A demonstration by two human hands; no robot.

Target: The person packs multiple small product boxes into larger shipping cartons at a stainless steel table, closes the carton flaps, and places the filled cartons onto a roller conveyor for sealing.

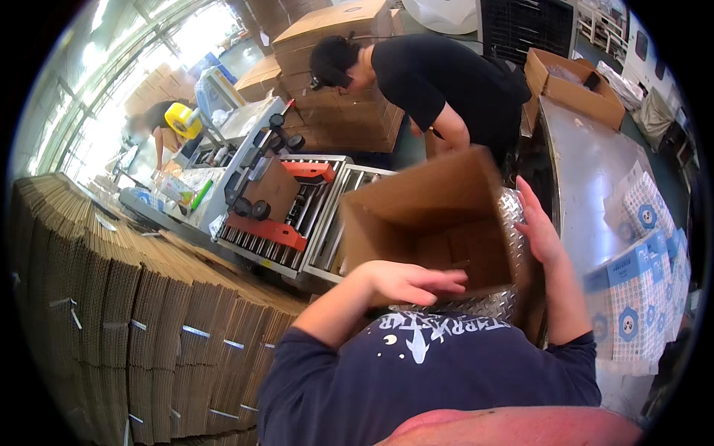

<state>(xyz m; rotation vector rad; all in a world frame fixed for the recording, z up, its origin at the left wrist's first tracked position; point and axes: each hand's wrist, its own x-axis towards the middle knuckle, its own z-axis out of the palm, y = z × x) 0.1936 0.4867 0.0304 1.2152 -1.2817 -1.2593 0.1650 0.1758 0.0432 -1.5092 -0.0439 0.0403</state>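
Note:
An open cardboard box (424,189) stands tilted in front of me, its mouth toward me and its brown inside showing. My left hand (416,281) is at its near edge, fingers stretched out flat over the opening; whether it touches the cardboard I cannot tell. To the right of the box my right hand (539,219) is raised beside its side wall, with the fingers apart and nothing in them. Under the box shows a metal tread-plate surface (485,305).
On the left are stacked flat cardboard sheets (156,327). Beyond them is a roller conveyor (327,223) with a box-sealing machine (253,186). A co-worker in black (454,82) bends ahead. At right, a metal table (587,178) bears printed bags (639,297) and a carton (576,93).

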